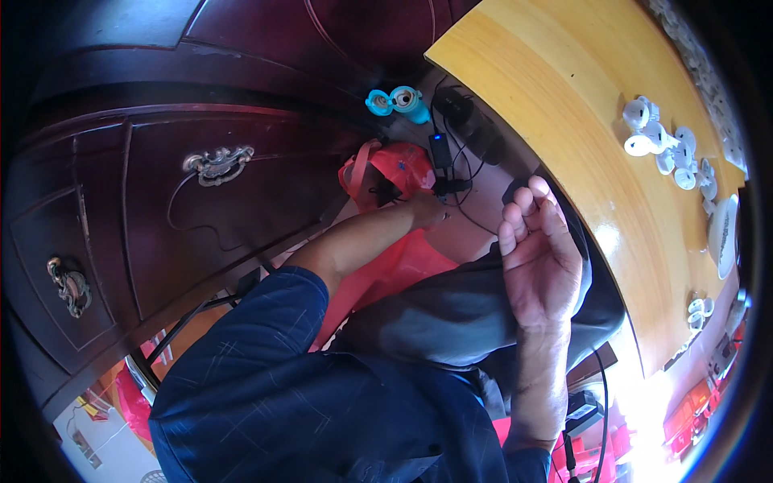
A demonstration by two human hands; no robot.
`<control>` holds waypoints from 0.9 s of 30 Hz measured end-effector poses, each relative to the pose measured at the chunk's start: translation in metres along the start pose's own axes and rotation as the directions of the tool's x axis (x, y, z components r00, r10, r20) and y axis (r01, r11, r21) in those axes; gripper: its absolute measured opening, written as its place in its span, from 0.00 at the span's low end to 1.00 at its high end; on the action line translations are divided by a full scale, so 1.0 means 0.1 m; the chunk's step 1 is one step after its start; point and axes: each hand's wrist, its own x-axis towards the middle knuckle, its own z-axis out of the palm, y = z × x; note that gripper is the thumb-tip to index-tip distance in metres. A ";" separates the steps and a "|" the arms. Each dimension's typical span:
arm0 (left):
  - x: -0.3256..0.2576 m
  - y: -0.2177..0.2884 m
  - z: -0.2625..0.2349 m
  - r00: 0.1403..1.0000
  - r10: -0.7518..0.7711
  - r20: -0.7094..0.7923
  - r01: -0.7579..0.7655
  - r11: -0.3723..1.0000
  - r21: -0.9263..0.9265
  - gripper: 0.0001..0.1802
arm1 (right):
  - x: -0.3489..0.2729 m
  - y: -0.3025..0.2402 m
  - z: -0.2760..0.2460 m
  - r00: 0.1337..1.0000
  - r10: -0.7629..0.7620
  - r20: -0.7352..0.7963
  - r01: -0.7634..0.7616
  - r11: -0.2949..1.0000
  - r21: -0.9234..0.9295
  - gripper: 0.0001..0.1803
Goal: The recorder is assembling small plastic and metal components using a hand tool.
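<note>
My left hand (427,209) reaches down to the floor, beside a red bag (407,165) and a black plug or connector (451,186) with cables. Its fingers are small and partly hidden, so I cannot tell whether they grip anything. My right hand (541,270) is raised palm up next to the edge of the wooden table (555,88). Its fingers are loosely bent with the thumb close to them, and the palm holds nothing. Just beyond the left hand, a black adapter (439,150) with a lit blue light lies among the cables.
A dark wooden cabinet (153,217) with metal drawer handles stands at the left. Near its base is a light-blue bottle (411,103), its lid flipped back. Several small white plastic pieces (660,141) lie on the table. Red material (403,266) spreads beneath my left forearm.
</note>
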 end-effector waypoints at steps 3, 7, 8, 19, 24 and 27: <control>-0.02 -0.01 0.00 1.000 -0.005 -0.008 0.004 0.999 -0.052 0.11 | 0.01 0.01 0.00 1.000 -0.011 0.000 0.011 1.000 -0.009 0.19; -0.11 0.00 -0.14 0.997 0.036 0.071 -0.036 0.999 -0.001 0.13 | 0.02 0.01 -0.01 0.999 -0.033 0.002 0.033 0.999 -0.031 0.19; -0.17 0.02 -0.18 0.997 0.020 0.070 -0.019 1.000 -0.014 0.13 | 0.03 0.02 -0.01 0.999 -0.040 -0.009 0.040 0.998 -0.047 0.19; -1.67 0.00 -1.03 0.986 0.083 -0.143 -0.141 0.876 -0.461 0.25 | 0.10 0.07 -0.10 0.990 -0.105 -0.091 0.094 0.989 -0.118 0.19; -2.67 -0.01 -1.49 0.946 0.046 -0.321 -0.259 0.706 -0.660 0.31 | 0.15 0.10 -0.09 0.977 -0.164 -0.135 0.146 0.981 -0.131 0.19; -3.05 0.03 -1.67 0.917 0.043 -0.397 -0.326 0.656 -0.681 0.36 | 0.19 0.11 -0.09 0.971 -0.179 -0.160 0.156 0.976 -0.149 0.19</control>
